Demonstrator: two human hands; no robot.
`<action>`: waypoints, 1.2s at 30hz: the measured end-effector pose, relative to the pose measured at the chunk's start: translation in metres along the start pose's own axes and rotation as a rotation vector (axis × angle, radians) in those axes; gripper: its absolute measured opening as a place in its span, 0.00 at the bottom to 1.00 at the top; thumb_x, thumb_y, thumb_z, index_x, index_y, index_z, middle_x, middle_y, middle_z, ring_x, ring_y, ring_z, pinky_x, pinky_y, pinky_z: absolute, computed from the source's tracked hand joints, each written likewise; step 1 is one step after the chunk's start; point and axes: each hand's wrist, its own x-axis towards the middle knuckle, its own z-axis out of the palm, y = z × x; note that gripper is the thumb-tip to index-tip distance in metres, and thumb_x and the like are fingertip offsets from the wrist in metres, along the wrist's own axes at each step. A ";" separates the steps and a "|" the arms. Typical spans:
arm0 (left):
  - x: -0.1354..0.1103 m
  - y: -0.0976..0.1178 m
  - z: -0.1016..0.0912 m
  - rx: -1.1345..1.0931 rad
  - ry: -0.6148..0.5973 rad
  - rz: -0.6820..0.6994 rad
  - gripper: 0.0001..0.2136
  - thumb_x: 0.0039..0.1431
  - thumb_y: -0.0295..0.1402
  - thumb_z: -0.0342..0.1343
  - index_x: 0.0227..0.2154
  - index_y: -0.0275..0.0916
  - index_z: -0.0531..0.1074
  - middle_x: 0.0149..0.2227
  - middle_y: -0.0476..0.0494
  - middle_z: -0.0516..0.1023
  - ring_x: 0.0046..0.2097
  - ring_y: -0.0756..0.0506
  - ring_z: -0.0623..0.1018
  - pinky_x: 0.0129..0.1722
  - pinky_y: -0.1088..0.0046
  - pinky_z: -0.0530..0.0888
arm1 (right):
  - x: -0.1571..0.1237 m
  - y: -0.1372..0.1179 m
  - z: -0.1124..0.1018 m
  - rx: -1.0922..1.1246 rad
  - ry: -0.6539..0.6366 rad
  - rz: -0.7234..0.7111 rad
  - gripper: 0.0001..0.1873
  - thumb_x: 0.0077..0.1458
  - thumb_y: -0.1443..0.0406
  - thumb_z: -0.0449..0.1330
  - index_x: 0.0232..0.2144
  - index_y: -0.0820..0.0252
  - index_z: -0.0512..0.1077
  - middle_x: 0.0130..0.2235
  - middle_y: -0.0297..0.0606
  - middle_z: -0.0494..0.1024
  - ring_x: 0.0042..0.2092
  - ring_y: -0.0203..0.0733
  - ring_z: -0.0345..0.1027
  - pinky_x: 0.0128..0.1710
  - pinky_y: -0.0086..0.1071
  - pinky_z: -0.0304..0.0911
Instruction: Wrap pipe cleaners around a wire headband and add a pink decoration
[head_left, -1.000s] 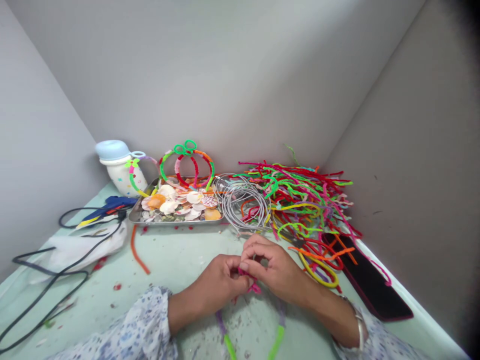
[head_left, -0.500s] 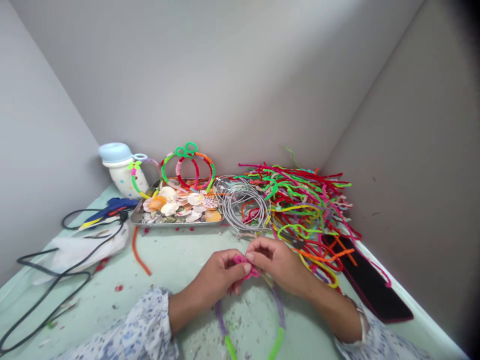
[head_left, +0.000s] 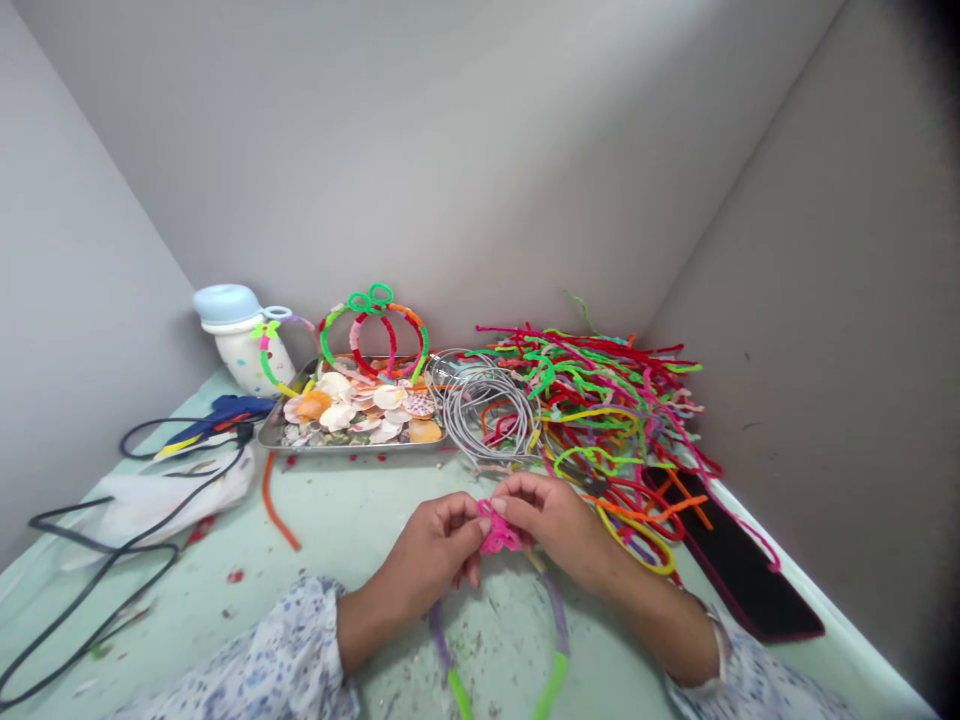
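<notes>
Between my hands is a pink pipe-cleaner flower, its loops bunched together. My left hand pinches its left edge with thumb and fingertips. From the upper right, my right hand grips it between thumb and index finger. Below my hands, a headband wrapped in purple and green pipe cleaner curves toward me. Its top lies behind the flower and my fingers, so I cannot tell whether the two are joined.
A metal tray of seashells stands at the back, with finished headbands on it. Right of it lie coiled grey wire, heaped pipe cleaners and a black strip. At left are a bottle, a plastic bag and a black cord.
The pink flower has turned and shows more of its loops between my fingers. My hands have shifted only slightly, both still pinching it.
</notes>
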 end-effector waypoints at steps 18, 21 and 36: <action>0.001 0.004 -0.003 -0.089 0.133 0.072 0.10 0.56 0.39 0.58 0.31 0.35 0.71 0.18 0.53 0.69 0.19 0.55 0.65 0.19 0.81 0.59 | -0.005 0.000 0.004 0.114 -0.079 0.031 0.17 0.52 0.53 0.59 0.37 0.62 0.69 0.25 0.31 0.70 0.23 0.32 0.62 0.20 0.24 0.56; 0.001 0.004 -0.003 -0.104 0.163 0.082 0.10 0.55 0.38 0.60 0.31 0.35 0.71 0.19 0.53 0.69 0.20 0.55 0.64 0.20 0.81 0.59 | -0.006 0.000 0.006 0.064 -0.099 0.061 0.13 0.52 0.57 0.58 0.32 0.62 0.70 0.23 0.31 0.70 0.22 0.31 0.61 0.19 0.24 0.53; -0.001 0.010 -0.001 -0.032 0.208 0.071 0.07 0.54 0.36 0.58 0.28 0.37 0.69 0.17 0.53 0.70 0.19 0.53 0.66 0.19 0.80 0.62 | -0.002 0.012 0.009 -0.193 0.049 -0.041 0.07 0.51 0.66 0.57 0.23 0.61 0.71 0.21 0.29 0.67 0.24 0.32 0.57 0.23 0.26 0.52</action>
